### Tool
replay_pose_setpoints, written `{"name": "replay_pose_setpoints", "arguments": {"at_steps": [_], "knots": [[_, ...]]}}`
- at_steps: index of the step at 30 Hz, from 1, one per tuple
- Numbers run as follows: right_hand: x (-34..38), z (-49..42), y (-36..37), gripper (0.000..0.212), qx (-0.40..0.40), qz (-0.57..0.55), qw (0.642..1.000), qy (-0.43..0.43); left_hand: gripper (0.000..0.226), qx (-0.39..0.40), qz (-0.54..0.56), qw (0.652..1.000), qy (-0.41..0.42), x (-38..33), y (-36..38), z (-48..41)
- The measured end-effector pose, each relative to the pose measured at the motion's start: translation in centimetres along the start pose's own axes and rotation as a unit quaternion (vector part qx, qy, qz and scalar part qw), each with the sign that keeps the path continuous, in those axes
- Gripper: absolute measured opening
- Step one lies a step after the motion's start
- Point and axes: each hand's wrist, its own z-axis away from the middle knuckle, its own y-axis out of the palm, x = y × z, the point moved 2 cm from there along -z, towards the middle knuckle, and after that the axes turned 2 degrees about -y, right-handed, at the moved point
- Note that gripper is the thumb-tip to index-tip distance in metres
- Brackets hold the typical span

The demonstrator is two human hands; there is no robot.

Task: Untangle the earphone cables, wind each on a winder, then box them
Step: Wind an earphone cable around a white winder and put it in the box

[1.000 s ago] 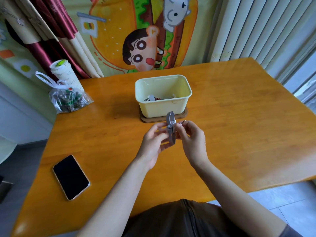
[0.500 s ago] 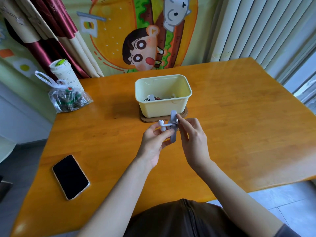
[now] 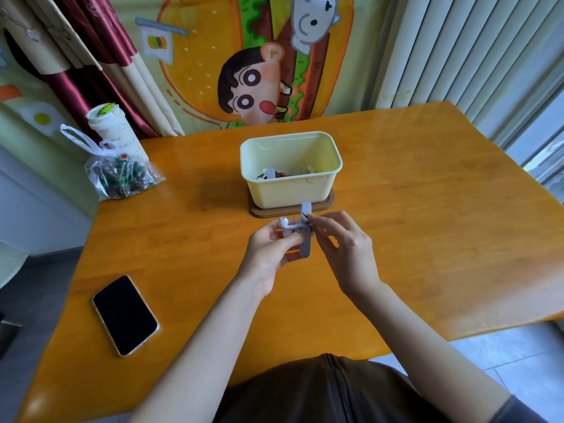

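Finding: the grey winder (image 3: 305,250) is held clear of the counter (image 3: 427,227), just on the near side of the yellow box (image 3: 290,195), between the two hands. The left hand (image 3: 270,248) grips its lower half with curled fingers. A white earbud (image 3: 284,221) juts from the winder's middle toward the left-hand side. The right hand (image 3: 343,244) meets the winder's upper half from the opposite side, thumb and forefinger closed in a fine pinch on a small dark item. This is most likely the cable end (image 3: 308,215), though at this size it cannot be told from a plug with certainty. Governing relation: the winder's long axis runs from the person toward the box. In this view its top end overlaps the brown mat (image 3: 325,206) under the box, so the box opening lies straight beyond that end. Other earphone pieces (image 3: 270,174) show inside the box. Assessment: winding appears near complete, with the last tail to be secured. Boxing then calls for a short carry forward and up over the near rim, top end first. The left hand bears the load and is the fit carrier; the right need only let go. Risk: the jutting earbud may catch the rim. A phone (image 3: 125,314) and a bag (image 3: 122,175) lie well to the left of the box, out of the path.
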Motion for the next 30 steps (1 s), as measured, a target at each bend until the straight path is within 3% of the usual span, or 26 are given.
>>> {"name": "replay_pose_setpoints", "arguments": {"at_steps": [7, 15, 18, 22, 27, 30], "knots": [[0.3, -0.1, 0.3, 0.026, 0.039, -0.057, 0.998, 0.0, 0.016, 0.014, -0.023, 1.0, -0.012, -0.2, -0.3, -0.1], [0.5, -0.9, 0.4, 0.025, 0.063, -0.07, 0.995, -0.017, 0.011, 0.055, 0.072, 0.995, -0.044, 0.4, -0.4, 0.2], [0.5, -0.9, 0.3, 0.025, 0.065, -0.061, 0.996, -0.028, 0.021, 0.057, 0.106, 0.991, -0.058, 0.4, -0.5, 0.2], [0.5, -0.9, 0.3, 0.021, 0.081, -0.072, 0.994, -0.025, 0.045, 0.026, 0.065, 0.996, -0.047, 0.7, -0.7, 0.2], [0.6, -1.3, 0.2, 0.02, 0.04, -0.146, 0.986, 0.067, 0.015, 0.005, 0.092, 0.995, -0.039, 0.7, -1.0, 0.0], [0.7, -1.5, 0.0, 0.017, 0.054, -0.15, 0.985, 0.062, 0.014, 0.013, 0.072, 0.997, -0.026, 0.4, -1.1, 0.0]]}}
